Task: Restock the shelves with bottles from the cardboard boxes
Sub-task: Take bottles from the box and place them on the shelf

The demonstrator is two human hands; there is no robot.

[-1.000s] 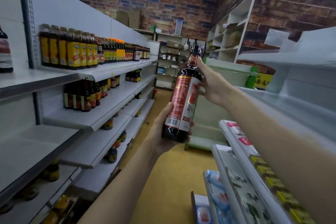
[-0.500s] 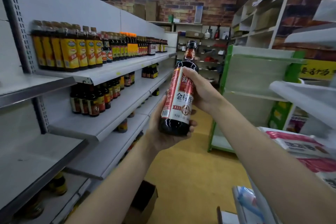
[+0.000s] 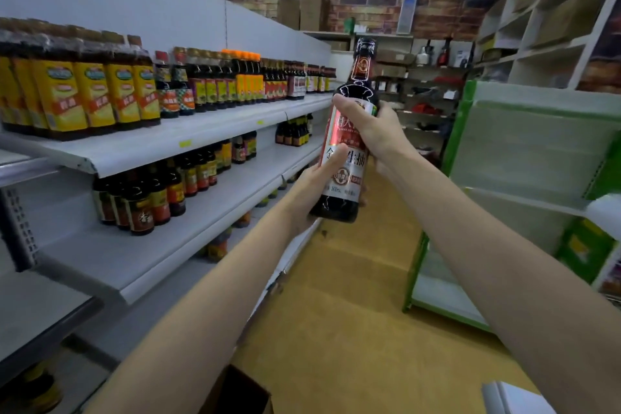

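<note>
I hold a dark soy sauce bottle [image 3: 349,158] with a red and white label upright in the aisle, in front of me. My left hand [image 3: 311,188] grips its lower body from the left, thumb across the label. My right hand [image 3: 373,131] wraps round its shoulder from the right. The white shelves [image 3: 215,131] on the left carry rows of bottles [image 3: 100,94]. A corner of an open cardboard box [image 3: 242,393] shows at the bottom edge.
The second shelf [image 3: 215,212] has a bare stretch between two bottle groups. A green-framed rack [image 3: 524,158] stands to the right. Yellow floor [image 3: 353,312] runs down the aisle to a brick back wall with more shelving.
My view has swung left and closer to the shelves. The bottle stays held in both hands, and my left thumb has moved up onto the label.
</note>
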